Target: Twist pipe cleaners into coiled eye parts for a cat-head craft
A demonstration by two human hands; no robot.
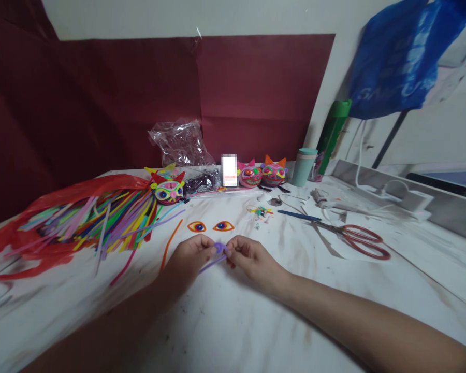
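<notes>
Between my fingertips is a purple pipe cleaner (pixel 220 248), its upper part bent into a small coil and a straight tail slanting down to the left. My left hand (pixel 196 254) pinches the coil from one side, and my right hand (pixel 248 257) pinches it from the other. Just beyond my hands lie two eye shapes, a left eye (pixel 197 226) and a right eye (pixel 223 226), with orange outlines and blue centres. An orange pipe cleaner (pixel 171 243) lies left of my left hand, partly behind the wrist.
Many coloured pipe cleaners (pixel 116 217) spread over a red plastic bag (pixel 27 264) at left. Decorated animal heads (pixel 168 187) stand along the back. Red-handled scissors (pixel 367 241), a blue pen-like tool (pixel 299 215), small scraps (pixel 262 211), a green cup (pixel 304 168) and a power strip (pixel 407 202) are at right.
</notes>
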